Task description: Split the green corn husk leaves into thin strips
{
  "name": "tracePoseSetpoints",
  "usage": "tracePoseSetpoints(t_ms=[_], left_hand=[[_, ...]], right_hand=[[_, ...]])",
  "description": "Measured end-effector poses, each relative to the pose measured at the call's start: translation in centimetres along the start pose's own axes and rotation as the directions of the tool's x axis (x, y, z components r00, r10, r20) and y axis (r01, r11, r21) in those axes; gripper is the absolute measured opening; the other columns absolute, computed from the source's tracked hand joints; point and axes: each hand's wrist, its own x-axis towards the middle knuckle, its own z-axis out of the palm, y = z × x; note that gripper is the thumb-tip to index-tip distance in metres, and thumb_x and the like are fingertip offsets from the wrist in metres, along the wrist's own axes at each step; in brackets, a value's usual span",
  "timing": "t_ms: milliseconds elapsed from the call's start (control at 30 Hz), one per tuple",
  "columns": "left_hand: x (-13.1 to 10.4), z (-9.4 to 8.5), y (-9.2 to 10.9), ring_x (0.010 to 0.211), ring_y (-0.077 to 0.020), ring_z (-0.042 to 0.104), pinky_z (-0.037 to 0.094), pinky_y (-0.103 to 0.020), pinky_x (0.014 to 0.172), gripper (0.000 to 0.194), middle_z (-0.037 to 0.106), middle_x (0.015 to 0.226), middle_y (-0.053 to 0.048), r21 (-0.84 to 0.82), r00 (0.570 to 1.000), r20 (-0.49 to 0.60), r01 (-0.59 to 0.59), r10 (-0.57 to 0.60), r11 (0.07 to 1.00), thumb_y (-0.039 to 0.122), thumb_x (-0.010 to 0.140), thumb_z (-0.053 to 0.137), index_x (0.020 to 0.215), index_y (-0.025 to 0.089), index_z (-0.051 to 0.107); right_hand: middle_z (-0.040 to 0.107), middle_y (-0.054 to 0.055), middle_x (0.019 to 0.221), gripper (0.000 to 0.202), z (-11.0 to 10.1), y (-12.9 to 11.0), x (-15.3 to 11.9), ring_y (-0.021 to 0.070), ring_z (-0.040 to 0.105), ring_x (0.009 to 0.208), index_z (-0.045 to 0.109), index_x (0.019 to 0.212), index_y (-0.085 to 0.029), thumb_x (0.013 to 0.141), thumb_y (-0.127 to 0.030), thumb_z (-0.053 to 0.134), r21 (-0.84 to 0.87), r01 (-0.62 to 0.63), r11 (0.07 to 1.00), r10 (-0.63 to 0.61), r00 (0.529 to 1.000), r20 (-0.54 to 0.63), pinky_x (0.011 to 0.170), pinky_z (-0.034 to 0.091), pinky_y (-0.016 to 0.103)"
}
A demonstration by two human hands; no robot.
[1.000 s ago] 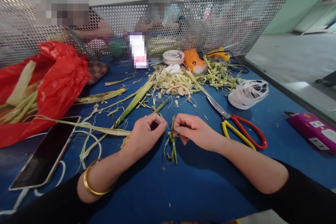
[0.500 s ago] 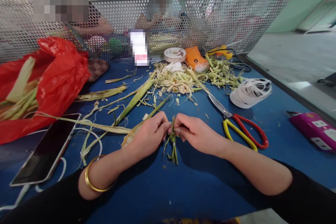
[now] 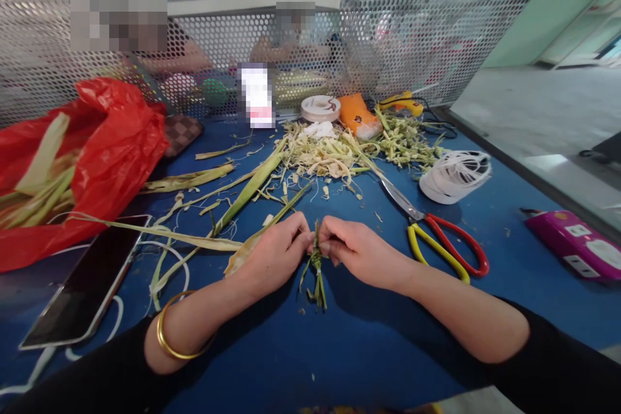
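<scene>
No lettering, brand or number legible. Small dark marking on front of orange plastic packet (image 3: 358, 113): too small to read. Dark reddish-brown marking on top face of round white flat spool (image 3: 317, 108): no letters resolvable. Upright bright rectangular screen (image 3: 257, 96): pixelated, contents unreadable. Small yellowish mark on purple power strip with white sockets (image 3: 553, 236): too indistinct to decipher.

A dark-screened phone (image 3: 85, 288) and checkered pouch (image 3: 183, 134) lie left, a purple box (image 3: 575, 242) right.
</scene>
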Motion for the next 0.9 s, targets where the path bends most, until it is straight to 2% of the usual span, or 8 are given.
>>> tracePoseSetpoints(t_ms=[133,267,367,533,600,667,767,900], left_hand=[[0.1,-0.1,-0.2,0.048,-0.0089,0.046,0.035,-0.022,0.050,0.023,0.052,0.055,0.006,-0.285,0.993,0.076,0.105,-0.087,0.953,0.036,0.083,0.052,0.067,0.019,0.051],[0.3,-0.4,-0.2,0.048,-0.0078,0.048,0.038,-0.020,0.049,0.021,0.055,0.056,0.005,-0.453,0.978,0.116,0.207,-0.173,0.867,0.036,0.074,0.063,0.067,0.016,0.057],[0.3,-0.5,-0.3,0.049,-0.0076,0.049,0.038,-0.019,0.050,0.015,0.056,0.054,0.004,-0.477,0.972,0.135,0.234,-0.193,0.847,0.030,0.071,0.065,0.070,0.015,0.064],[0.3,-0.1,-0.7,0.053,-0.0077,0.051,0.042,-0.020,0.056,0.011,0.059,0.057,0.003,-0.438,0.974,0.172,0.207,-0.145,0.875,0.024,0.069,0.067,0.073,0.014,0.070],[0.3,0.1,-0.8,0.054,-0.0080,0.052,0.042,-0.021,0.056,0.010,0.059,0.057,0.003,-0.420,0.977,0.165,0.194,-0.136,0.887,0.024,0.068,0.068,0.071,0.014,0.069],[0.3,0.2,-0.8,0.053,-0.0079,0.051,0.041,-0.021,0.054,0.010,0.058,0.057,0.003,-0.414,0.981,0.146,0.177,-0.127,0.893,0.025,0.069,0.068,0.069,0.015,0.067],[0.2,0.3,-0.9,0.053,-0.0081,0.050,0.040,-0.021,0.054,0.012,0.056,0.059,0.004,-0.432,0.987,0.134,0.142,-0.092,0.891,0.027,0.072,0.066,0.071,0.016,0.062],[0.1,0.2,-1.0,0.055,-0.0085,0.049,0.041,-0.022,0.057,0.013,0.053,0.061,0.005,-0.452,0.990,0.137,0.102,-0.044,0.886,0.028,0.075,0.063,0.073,0.016,0.058]], right_hand=[[0.051,-0.001,0.075,0.012,-0.2,-0.3,0.4,0.0107,0.048,0.068,0.051,0.070,-0.018,0.081,-0.014,0.052,0.182,0.026,0.983,-0.010,0.996,-0.086,0.065,0.039,0.025],[0.053,0.001,0.083,0.011,-0.1,-0.3,0.5,0.0133,0.051,0.078,0.056,0.069,-0.018,0.080,-0.018,0.058,0.225,0.077,0.971,-0.042,0.987,-0.154,0.073,0.040,0.028],[0.055,0.002,0.086,0.010,0.2,0.0,0.5,0.0143,0.053,0.081,0.059,0.069,-0.018,0.079,-0.020,0.060,0.246,0.057,0.967,-0.016,0.986,-0.166,0.075,0.041,0.030],[0.058,0.004,0.093,0.011,0.4,0.0,0.6,0.0166,0.055,0.096,0.062,0.067,-0.017,0.077,-0.020,0.062,0.302,0.026,0.953,0.032,0.982,-0.186,0.086,0.041,0.032],[0.059,0.004,0.094,0.012,0.4,0.0,0.6,0.0163,0.056,0.094,0.062,0.067,-0.017,0.077,-0.022,0.063,0.336,0.012,0.942,0.051,0.983,-0.178,0.085,0.043,0.031],[0.060,0.004,0.093,0.008,0.2,-0.1,0.6,0.0143,0.057,0.085,0.065,0.077,-0.018,0.080,-0.022,0.059,0.335,-0.004,0.942,0.073,0.979,-0.192,0.078,0.045,0.030],[0.061,0.002,0.091,0.025,-0.5,0.0,0.5,0.0112,0.053,0.070,0.065,0.103,-0.022,0.081,-0.017,0.055,0.243,-0.004,0.970,0.069,0.964,-0.256,0.068,0.045,0.027],[0.056,0.002,0.092,0.024,-1.2,0.1,0.3,0.0091,0.048,0.063,0.068,0.099,-0.022,0.080,-0.015,0.057,0.044,0.046,0.998,-0.034,0.970,-0.242,0.060,0.041,0.025]])
